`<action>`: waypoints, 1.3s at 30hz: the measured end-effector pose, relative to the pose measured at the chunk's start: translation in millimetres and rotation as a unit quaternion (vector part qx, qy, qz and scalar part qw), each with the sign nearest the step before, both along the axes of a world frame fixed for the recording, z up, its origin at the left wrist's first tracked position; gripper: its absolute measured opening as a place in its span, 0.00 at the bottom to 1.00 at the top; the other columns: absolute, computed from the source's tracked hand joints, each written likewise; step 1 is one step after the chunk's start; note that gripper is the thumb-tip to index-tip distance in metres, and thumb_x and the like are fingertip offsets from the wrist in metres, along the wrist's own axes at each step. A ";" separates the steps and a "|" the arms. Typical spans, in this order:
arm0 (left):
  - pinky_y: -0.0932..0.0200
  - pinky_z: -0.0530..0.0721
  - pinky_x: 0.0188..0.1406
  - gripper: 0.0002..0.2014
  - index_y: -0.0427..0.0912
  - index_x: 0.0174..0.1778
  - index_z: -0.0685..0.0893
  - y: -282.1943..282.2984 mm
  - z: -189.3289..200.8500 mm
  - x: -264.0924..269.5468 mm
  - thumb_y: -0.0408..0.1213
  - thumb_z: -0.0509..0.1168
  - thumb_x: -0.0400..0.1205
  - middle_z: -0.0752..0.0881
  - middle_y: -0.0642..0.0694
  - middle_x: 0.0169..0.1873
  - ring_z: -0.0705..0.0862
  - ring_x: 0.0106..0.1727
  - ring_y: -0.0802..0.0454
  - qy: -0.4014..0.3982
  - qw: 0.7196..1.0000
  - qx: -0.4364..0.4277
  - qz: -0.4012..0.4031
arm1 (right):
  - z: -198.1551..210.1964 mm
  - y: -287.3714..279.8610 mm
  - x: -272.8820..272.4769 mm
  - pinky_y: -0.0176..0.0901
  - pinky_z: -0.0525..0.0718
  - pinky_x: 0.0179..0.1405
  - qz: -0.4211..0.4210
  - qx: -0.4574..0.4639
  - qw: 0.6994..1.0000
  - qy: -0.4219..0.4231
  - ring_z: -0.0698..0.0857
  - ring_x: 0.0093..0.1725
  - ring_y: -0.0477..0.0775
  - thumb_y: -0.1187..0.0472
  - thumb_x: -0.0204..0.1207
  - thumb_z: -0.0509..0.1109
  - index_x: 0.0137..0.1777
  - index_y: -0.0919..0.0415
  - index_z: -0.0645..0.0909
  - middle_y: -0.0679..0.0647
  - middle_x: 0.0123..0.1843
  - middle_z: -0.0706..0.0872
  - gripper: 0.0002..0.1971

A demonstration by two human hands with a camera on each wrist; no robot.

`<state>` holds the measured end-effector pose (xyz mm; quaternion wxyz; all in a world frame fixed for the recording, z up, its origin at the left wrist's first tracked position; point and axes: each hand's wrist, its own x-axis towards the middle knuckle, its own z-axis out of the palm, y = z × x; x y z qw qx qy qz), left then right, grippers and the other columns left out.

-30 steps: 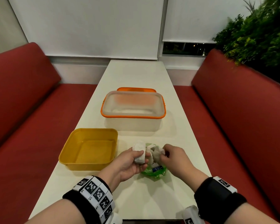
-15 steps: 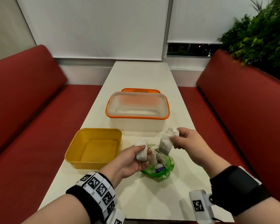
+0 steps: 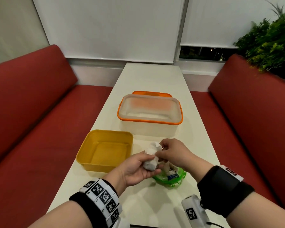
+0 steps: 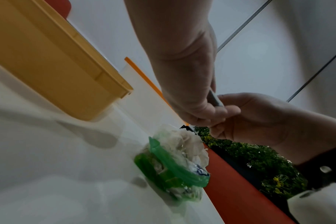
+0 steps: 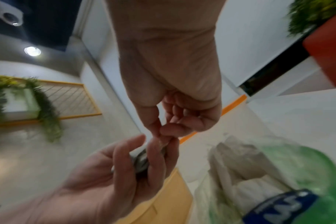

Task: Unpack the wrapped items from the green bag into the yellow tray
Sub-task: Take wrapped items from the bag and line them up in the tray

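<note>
Head cam: left hand cradles white wrapped items, right hand pinching them at 12 o'clock. Green bag sits underneath, yellow tray at 9 o'clock.

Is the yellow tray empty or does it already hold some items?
Empty. The head view shows only the bare floor of the yellow tray, nothing inside.

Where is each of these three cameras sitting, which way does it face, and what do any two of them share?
Head: worn on the head, looking forward and down the table; shows both forearms, left hand and right hand on a white wrapped item.
Left wrist: low under the left hand, looking up along it at the green bag and yellow tray.
Right wrist: under the right hand, looking up along it to the ceiling.
Shared: all three show both hands, bag and tray.
</note>
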<state>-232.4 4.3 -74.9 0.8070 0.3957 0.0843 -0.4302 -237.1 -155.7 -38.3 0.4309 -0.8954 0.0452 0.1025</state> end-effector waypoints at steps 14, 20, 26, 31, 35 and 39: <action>0.57 0.87 0.35 0.17 0.45 0.62 0.75 43.0 -3.3 11.4 0.23 0.61 0.81 0.84 0.41 0.46 0.85 0.41 0.48 -0.129 0.986 0.083 0.067 | 2.2 56.9 25.9 0.32 0.69 0.34 0.108 -0.139 0.976 -0.125 0.76 0.40 0.45 0.56 0.70 0.75 0.38 0.50 0.80 0.42 0.39 0.77 0.06; 0.57 0.87 0.30 0.11 0.42 0.61 0.77 58.6 0.1 20.9 0.29 0.57 0.84 0.86 0.39 0.44 0.87 0.39 0.47 -0.072 0.989 0.044 0.122 | 7.8 67.6 33.3 0.30 0.71 0.31 0.113 -0.111 0.980 -0.117 0.77 0.36 0.47 0.61 0.72 0.73 0.37 0.54 0.79 0.43 0.32 0.79 0.06; 0.58 0.87 0.29 0.13 0.45 0.59 0.78 69.2 -0.8 29.2 0.28 0.64 0.81 0.85 0.38 0.49 0.87 0.42 0.45 -0.068 0.981 0.060 0.174 | 16.1 81.1 43.2 0.34 0.74 0.34 0.104 -0.099 0.981 -0.132 0.79 0.39 0.50 0.63 0.75 0.70 0.40 0.56 0.82 0.49 0.37 0.83 0.03; 0.58 0.87 0.26 0.13 0.37 0.63 0.76 83.9 -4.4 46.1 0.35 0.63 0.83 0.85 0.36 0.46 0.87 0.40 0.44 -0.029 0.961 0.057 0.270 | 29.9 85.7 66.2 0.45 0.80 0.43 0.079 -0.110 0.976 -0.171 0.82 0.43 0.54 0.64 0.75 0.70 0.45 0.62 0.85 0.55 0.41 0.87 0.03; 0.59 0.87 0.26 0.12 0.32 0.54 0.77 104.3 -5.8 53.5 0.39 0.57 0.85 0.84 0.35 0.42 0.84 0.41 0.44 -0.010 0.945 0.046 0.323 | 23.4 93.4 93.8 0.42 0.77 0.39 0.105 -0.186 0.969 -0.127 0.81 0.45 0.56 0.65 0.78 0.65 0.48 0.60 0.84 0.55 0.45 0.85 0.06; 0.58 0.88 0.30 0.15 0.29 0.62 0.75 116.2 -11.4 55.3 0.36 0.55 0.86 0.85 0.34 0.44 0.85 0.42 0.43 -0.017 0.947 0.045 0.318 | 0.6 106.4 117.2 0.42 0.78 0.38 0.149 -0.254 0.953 -0.077 0.83 0.45 0.58 0.68 0.77 0.64 0.48 0.59 0.84 0.57 0.47 0.86 0.08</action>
